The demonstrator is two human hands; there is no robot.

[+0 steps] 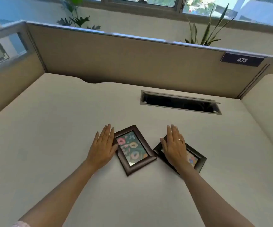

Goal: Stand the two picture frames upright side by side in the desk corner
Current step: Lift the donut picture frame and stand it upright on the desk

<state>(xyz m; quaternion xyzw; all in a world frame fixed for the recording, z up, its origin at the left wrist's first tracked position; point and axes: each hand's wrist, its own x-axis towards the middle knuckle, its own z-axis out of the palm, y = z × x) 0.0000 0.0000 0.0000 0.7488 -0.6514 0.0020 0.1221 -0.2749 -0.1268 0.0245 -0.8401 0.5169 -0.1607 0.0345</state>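
Two dark brown picture frames lie flat, face up, on the pale desk (53,145). The left frame (135,149) shows a doughnut print and is turned at an angle. My left hand (103,146) hovers flat at its left edge, fingers apart, thumb touching the frame's side. The right frame (196,158) lies just to the right, mostly hidden under my right hand (174,145), which is spread flat over it with a ring on one finger. Neither hand grips anything. The desk's back left corner (46,73) lies far from both frames.
Beige partition walls (132,63) close the desk at the back and left. A rectangular cable slot (180,103) is cut into the desk at the back right. A rounded white panel (270,108) stands on the right. A "473" label (242,59) hangs on the partition.
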